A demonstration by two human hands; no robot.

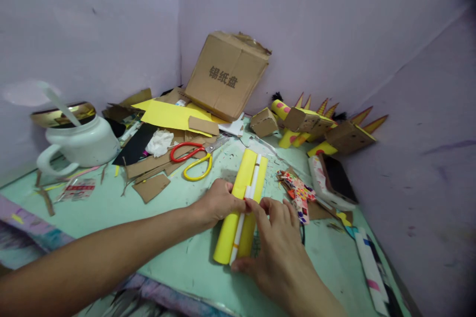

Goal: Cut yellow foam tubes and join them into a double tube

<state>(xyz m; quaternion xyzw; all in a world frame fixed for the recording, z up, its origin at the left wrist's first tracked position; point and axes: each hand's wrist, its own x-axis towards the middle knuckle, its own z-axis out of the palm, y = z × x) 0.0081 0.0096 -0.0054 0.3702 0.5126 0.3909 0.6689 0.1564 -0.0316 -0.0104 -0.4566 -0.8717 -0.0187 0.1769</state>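
Observation:
A sheet of yellow paper, curled along its length, lies on the table in front of me. Along its middle runs a slim white pen-like stick with an orange band near its lower end. My left hand grips the paper's left side, its thumb reaching to the stick. From the right, my right hand holds the paper's other edge, index finger by the stick's middle and thumb at its lower end. Its palm side is hidden. Just beyond lie scissors with one red and one yellow handle.
Cardboard scraps, crumpled tissue and yellow sheets pile up at the back left, beside a white mug. A cardboard box leans against the wall. Yellow spotted craft figures and a phone are at the right.

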